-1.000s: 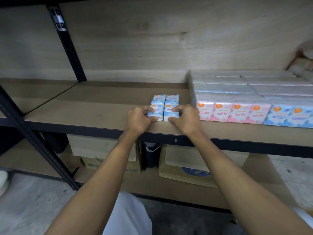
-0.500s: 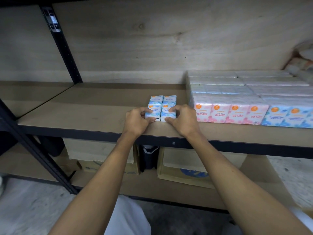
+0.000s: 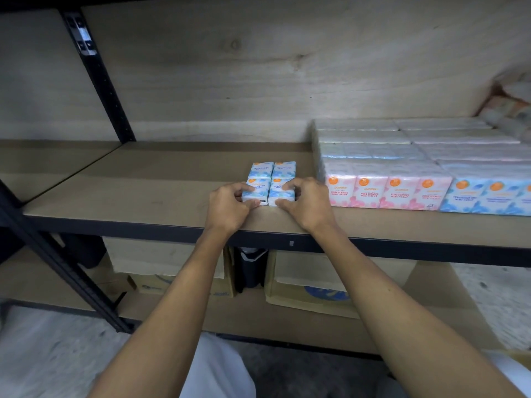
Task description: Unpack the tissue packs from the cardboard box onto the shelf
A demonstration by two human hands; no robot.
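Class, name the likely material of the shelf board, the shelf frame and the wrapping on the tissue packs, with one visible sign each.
Shelf board: probably fibreboard, matte brown, no grain.
Shelf frame: apparently black painted metal, with punched holes and a bolted bracket.
Tissue packs: glossy printed plastic film, judging by the sheen.

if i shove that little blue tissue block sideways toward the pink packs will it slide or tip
The blue tissue block lies low and flat, so it likely slides rather than tips. Its glossy wrap probably glides on the shelf. Being soft tissue, it may squash slightly.
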